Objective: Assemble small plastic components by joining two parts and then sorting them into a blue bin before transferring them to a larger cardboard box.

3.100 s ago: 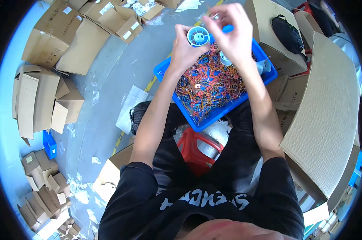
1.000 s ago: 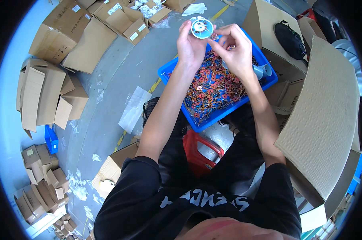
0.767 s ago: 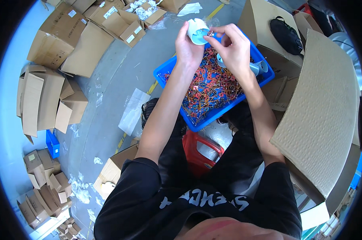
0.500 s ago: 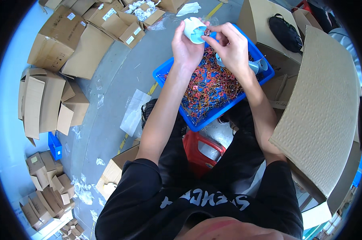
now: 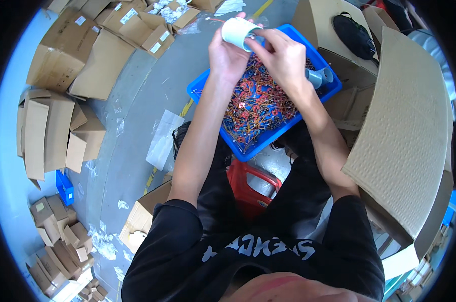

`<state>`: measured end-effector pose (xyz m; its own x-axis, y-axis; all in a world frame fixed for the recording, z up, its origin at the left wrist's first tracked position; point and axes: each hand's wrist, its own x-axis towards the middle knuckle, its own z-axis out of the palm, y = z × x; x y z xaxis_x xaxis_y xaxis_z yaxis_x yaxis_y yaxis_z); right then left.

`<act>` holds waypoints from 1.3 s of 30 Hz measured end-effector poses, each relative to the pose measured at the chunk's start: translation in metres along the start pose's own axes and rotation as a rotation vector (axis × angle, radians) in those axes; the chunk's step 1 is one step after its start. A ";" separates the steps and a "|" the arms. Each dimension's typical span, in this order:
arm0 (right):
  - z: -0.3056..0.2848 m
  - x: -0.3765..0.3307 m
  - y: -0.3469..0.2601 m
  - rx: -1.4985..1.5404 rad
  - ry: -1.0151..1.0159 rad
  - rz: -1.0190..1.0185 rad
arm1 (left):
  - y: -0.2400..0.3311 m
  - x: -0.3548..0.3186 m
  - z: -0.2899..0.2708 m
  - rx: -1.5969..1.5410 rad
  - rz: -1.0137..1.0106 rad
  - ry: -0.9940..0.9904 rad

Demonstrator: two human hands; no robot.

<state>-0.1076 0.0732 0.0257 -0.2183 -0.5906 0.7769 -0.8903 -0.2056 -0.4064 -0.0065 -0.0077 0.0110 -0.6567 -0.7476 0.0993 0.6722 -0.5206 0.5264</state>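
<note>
My left hand (image 5: 224,64) is wrapped round a white hollow plastic cylinder (image 5: 234,31) above the far edge of a blue tray. A thin reddish wire with a pale tip (image 5: 216,19) pokes out past the cylinder's left end. At the cylinder's right-hand opening, my right hand (image 5: 287,59) has thumb and fingers pinched together; whatever they grip is too small to make out. Below both hands, the blue plastic tray (image 5: 268,149) holds a heap of red, orange and black wire pieces (image 5: 260,113). Two light blue-grey cylinders (image 5: 318,78) lie at the tray's right side.
A red plastic stool (image 5: 240,189) stands between my legs. To the right rises a large open carton (image 5: 404,131), with a black pouch (image 5: 354,36) on a flap behind it. Cardboard boxes (image 5: 62,45) line the left wall, and plastic scraps (image 5: 102,241) litter the floor.
My left hand has turned the cylinder, so its side shows more and its opening less. The reddish wire now sticks out at its left end. The whole view has shifted slightly.
</note>
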 end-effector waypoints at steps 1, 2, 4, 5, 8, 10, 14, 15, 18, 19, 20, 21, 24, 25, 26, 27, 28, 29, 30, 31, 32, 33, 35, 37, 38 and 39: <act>0.005 0.001 -0.002 -0.002 0.010 0.010 | 0.003 0.000 -0.001 0.034 0.010 0.016; 0.007 0.002 -0.004 -0.002 0.021 0.020 | 0.005 0.000 -0.002 0.033 -0.001 0.010; 0.010 0.003 -0.011 0.010 0.005 0.029 | 0.013 -0.005 -0.008 -0.008 0.015 0.000; 0.012 0.005 -0.015 0.029 -0.017 0.034 | 0.017 -0.007 -0.011 -0.024 0.024 -0.004; 0.016 0.011 -0.025 0.071 -0.068 0.045 | 0.019 -0.003 -0.026 -0.042 0.028 -0.064; 0.019 0.014 -0.029 0.094 -0.151 0.045 | 0.027 -0.003 -0.032 -0.040 0.036 -0.092; 0.031 0.014 -0.037 0.110 -0.213 0.002 | 0.042 -0.009 -0.039 -0.027 0.069 0.022; 0.034 0.014 -0.038 0.116 -0.213 0.006 | 0.047 -0.009 -0.042 0.073 0.122 0.042; 0.044 0.014 -0.038 0.117 -0.254 -0.056 | 0.055 -0.007 -0.049 0.272 0.223 0.083; 0.045 0.013 -0.040 0.118 -0.256 -0.053 | 0.057 -0.005 -0.050 0.282 0.235 0.047; 0.047 0.013 -0.041 0.120 -0.251 -0.048 | 0.058 -0.004 -0.050 0.292 0.248 0.010; 0.048 0.013 -0.042 0.121 -0.246 -0.044 | 0.059 -0.004 -0.051 0.301 0.262 -0.027; 0.049 0.017 -0.043 0.134 -0.258 -0.047 | 0.064 -0.005 -0.054 0.329 0.278 -0.031; 0.050 0.018 -0.043 0.147 -0.272 -0.052 | 0.065 -0.005 -0.055 0.344 0.287 -0.035; 0.051 0.020 -0.043 0.161 -0.287 -0.057 | 0.066 -0.005 -0.055 0.343 0.288 -0.034; 0.052 0.020 -0.043 0.161 -0.287 -0.058 | 0.066 -0.005 -0.055 0.400 0.340 -0.031; 0.054 0.021 -0.043 0.149 -0.291 -0.053 | 0.066 -0.005 -0.056 0.460 0.391 -0.028; 0.055 0.022 -0.043 0.138 -0.293 -0.047 | 0.067 -0.006 -0.056 0.520 0.441 -0.025; 0.056 0.021 -0.043 0.126 -0.295 -0.041 | 0.068 -0.006 -0.057 0.521 0.441 -0.025; 0.058 0.021 -0.044 0.127 -0.294 -0.040 | 0.070 -0.006 -0.057 0.547 0.474 -0.030; 0.059 0.021 -0.045 0.135 -0.281 -0.018 | 0.071 -0.006 -0.057 0.572 0.508 -0.037; 0.059 0.021 -0.046 0.141 -0.268 0.003 | 0.071 -0.005 -0.055 0.596 0.542 -0.044; 0.060 0.023 -0.050 0.144 -0.253 0.024 | 0.069 -0.005 -0.052 0.505 0.484 -0.041; 0.060 0.022 -0.056 0.079 -0.188 0.095 | 0.066 -0.005 -0.047 0.324 0.369 -0.030; 0.059 0.022 -0.059 0.050 -0.155 0.129 | 0.065 -0.005 -0.045 0.326 0.369 -0.032; 0.059 0.023 -0.062 0.051 -0.151 0.129 | 0.063 -0.005 -0.043 0.204 0.323 -0.033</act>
<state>-0.0337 0.0269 0.0406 -0.2638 -0.7241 0.6372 -0.8366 -0.1570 -0.5248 0.0542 -0.0542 0.0072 -0.4353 -0.8443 0.3125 0.7663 -0.1653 0.6209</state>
